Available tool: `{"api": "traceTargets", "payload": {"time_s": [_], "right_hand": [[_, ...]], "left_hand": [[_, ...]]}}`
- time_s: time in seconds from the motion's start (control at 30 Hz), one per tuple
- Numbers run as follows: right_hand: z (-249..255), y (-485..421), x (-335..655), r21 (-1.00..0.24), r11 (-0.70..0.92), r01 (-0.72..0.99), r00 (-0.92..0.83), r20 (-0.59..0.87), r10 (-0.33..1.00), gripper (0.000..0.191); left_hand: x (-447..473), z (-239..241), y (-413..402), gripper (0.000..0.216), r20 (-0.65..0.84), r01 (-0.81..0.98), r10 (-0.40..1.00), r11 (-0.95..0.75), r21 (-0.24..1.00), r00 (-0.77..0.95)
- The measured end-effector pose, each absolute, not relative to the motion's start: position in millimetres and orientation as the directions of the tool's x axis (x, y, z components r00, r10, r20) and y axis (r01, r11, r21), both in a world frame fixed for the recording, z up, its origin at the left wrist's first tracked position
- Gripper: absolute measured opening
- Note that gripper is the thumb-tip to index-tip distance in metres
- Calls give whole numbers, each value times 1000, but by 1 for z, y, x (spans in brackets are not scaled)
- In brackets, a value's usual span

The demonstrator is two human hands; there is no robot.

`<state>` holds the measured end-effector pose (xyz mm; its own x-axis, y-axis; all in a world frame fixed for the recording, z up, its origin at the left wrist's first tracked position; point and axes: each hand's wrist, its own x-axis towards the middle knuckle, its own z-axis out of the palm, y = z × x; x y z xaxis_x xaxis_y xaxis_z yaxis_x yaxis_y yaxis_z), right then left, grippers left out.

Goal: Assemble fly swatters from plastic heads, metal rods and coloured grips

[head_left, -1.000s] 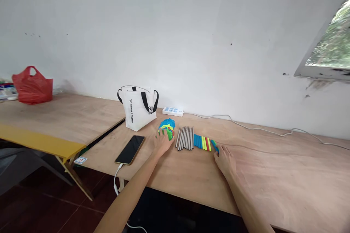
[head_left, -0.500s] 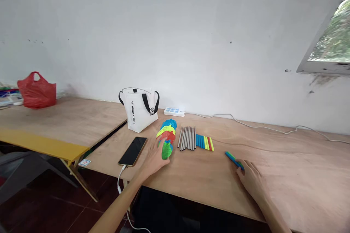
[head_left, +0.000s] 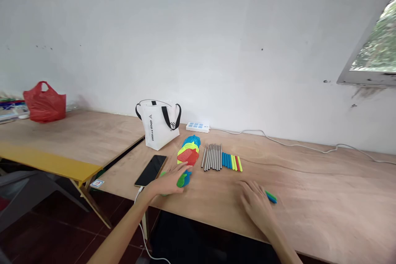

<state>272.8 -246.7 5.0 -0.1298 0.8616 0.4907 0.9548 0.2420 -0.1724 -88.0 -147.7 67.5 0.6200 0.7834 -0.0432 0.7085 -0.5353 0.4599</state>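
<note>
My left hand (head_left: 169, 182) is low over the table beside the phone, closed on green and blue mesh fly swatter heads (head_left: 185, 179), which stick out on both sides of it. Just beyond its fingertips lies a red mesh head (head_left: 188, 156), overlapping a yellow one (head_left: 191, 146) and a blue one (head_left: 194, 139). Flat on the wood, my right hand (head_left: 254, 201) has its fingers apart and holds nothing. Blue and green handle tubes (head_left: 271, 196) lie right of it, partly hidden. Between the hands are a row of metal rods (head_left: 213, 157) and several coloured tubes (head_left: 232, 161).
A phone (head_left: 150, 170) on a white cable lies left of my left hand. Behind it stands a white bag (head_left: 158, 128) with black straps. A power strip (head_left: 198, 127) sits by the wall, its cord running right. On another table is a red plastic bag (head_left: 45, 103).
My left hand has drawn the green and blue heads left and nearer, away from the red one. My right hand has let go of the blue and green tubes and moved left.
</note>
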Motion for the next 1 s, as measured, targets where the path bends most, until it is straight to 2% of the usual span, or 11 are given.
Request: {"api": "traceTargets", "payload": {"time_s": [0.13,0.23,0.37,0.47,0.57,0.73,0.83,1.0], "right_hand": [[19,-211,222,-87,243,966,-180,448,876,38],[23,-190,204,-8,210,978,-187,422,887,39],[22,-185,200,26,214,976,-206,403,892,38],[17,-195,199,41,213,976,-211,412,886,39],[9,-216,198,72,226,972,-233,472,851,37],[-3,-278,198,140,290,947,-314,605,732,35],[-1,-315,201,117,323,939,-315,672,671,31],[9,-324,199,50,261,964,-233,634,737,21]], "left_hand": [[-45,62,-165,55,175,651,797,-580,489,578],[-10,49,-175,52,223,662,799,-592,460,559],[16,34,-177,53,253,785,852,-521,335,458],[20,29,-175,39,252,815,854,-513,268,455],[18,29,-173,27,267,840,855,-501,207,445],[15,28,-167,30,271,856,843,-506,102,466],[17,27,-161,29,263,845,833,-525,101,486],[24,30,-156,22,255,847,852,-505,165,458]]}}
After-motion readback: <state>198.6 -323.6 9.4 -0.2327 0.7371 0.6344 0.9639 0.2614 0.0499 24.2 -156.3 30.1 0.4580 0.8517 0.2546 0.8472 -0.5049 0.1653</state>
